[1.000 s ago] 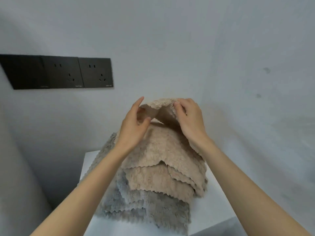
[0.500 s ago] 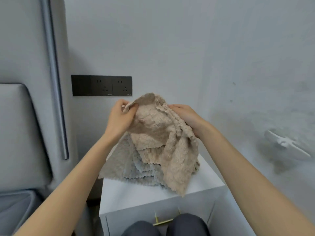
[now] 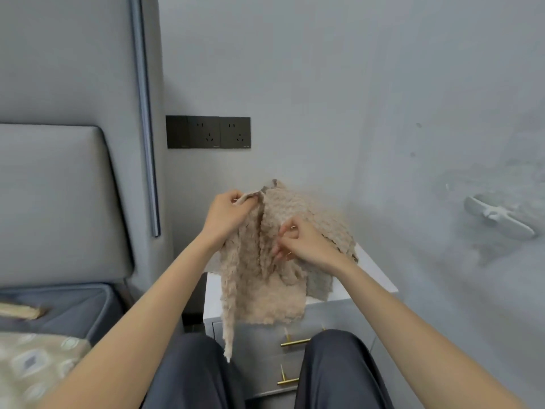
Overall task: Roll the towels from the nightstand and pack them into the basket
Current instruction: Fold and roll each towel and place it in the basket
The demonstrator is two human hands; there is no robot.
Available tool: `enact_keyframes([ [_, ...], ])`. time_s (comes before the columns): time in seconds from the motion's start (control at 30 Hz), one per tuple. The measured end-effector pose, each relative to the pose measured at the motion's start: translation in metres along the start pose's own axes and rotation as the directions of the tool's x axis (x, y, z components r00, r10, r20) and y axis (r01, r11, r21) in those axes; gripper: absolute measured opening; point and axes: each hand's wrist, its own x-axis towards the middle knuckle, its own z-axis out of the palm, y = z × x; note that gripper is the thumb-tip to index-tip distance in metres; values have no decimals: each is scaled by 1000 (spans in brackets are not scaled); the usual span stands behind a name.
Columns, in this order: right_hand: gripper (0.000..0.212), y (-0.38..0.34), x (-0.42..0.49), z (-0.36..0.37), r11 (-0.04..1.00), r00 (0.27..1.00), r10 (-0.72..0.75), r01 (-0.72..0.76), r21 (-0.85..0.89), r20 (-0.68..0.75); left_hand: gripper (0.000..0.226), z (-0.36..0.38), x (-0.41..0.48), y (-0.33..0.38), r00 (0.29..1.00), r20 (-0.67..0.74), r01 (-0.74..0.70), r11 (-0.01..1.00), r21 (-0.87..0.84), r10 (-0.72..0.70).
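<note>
Lower now than half a second ago, the beige towel point(image 3: 265, 293) hangs open in front of the white nightstand point(image 3: 256, 343), its bottom edge across the top drawer and one thin corner trailing down between the person's knees point(image 3: 191, 376). The left hand point(image 3: 225, 215) still grips the upper corner, fingers point(image 3: 246, 202) curled round the edge. The right hand point(image 3: 305, 245) has come round from the far side to the front of the cloth, and its fingers point(image 3: 283, 231) pinch a fold near the middle. Behind that hand the other towels point(image 3: 331, 228) lie heaped on the tabletop point(image 3: 377, 280), beige on top, a grey one draping over the front edge. Two gold drawer handles point(image 3: 295, 341) show below; a black socket panel point(image 3: 208, 131) sits on the wall above, a grey padded headboard point(image 3: 53, 199) to the left
</note>
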Motion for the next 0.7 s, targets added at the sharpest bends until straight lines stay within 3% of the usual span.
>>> enact_keyframes([
  [0.1, 20, 13, -5, 20, 959, 994, -77, 95, -268, 77, 26, -1, -1, -2, 1000, 6, 2, 1000, -12, -2],
  [0.2, 34, 30, -1, 42, 881, 981, -189, 153, -447, -37, 28, -3, 0, -5, 1000, 1, -7, 1000, -26, 7],
  [0.3, 51, 45, 7, 56, 840, 966, -208, 96, -535, -154, 26, -4, 2, -12, 1000, 18, 6, 999, -51, -5],
  [0.4, 31, 56, 12, 65, 768, 934, -280, 78, -636, -223, 25, -4, 3, -22, 999, 46, 31, 998, -58, -29],
  [0.47, 13, 57, 16, 61, 753, 909, -319, 71, -655, -269, 27, -8, 5, -29, 1000, 20, 18, 999, -40, -17],
  [0.6, 13, 47, 21, 34, 827, 789, -349, 6, -562, -506, 23, -27, 11, -51, 992, -107, -51, 984, 173, 70],
  [0.7, 12, 31, 21, 7, 857, 708, -345, -30, -514, -617, 18, -36, 17, -67, 978, -124, -130, 957, 258, 167],
])
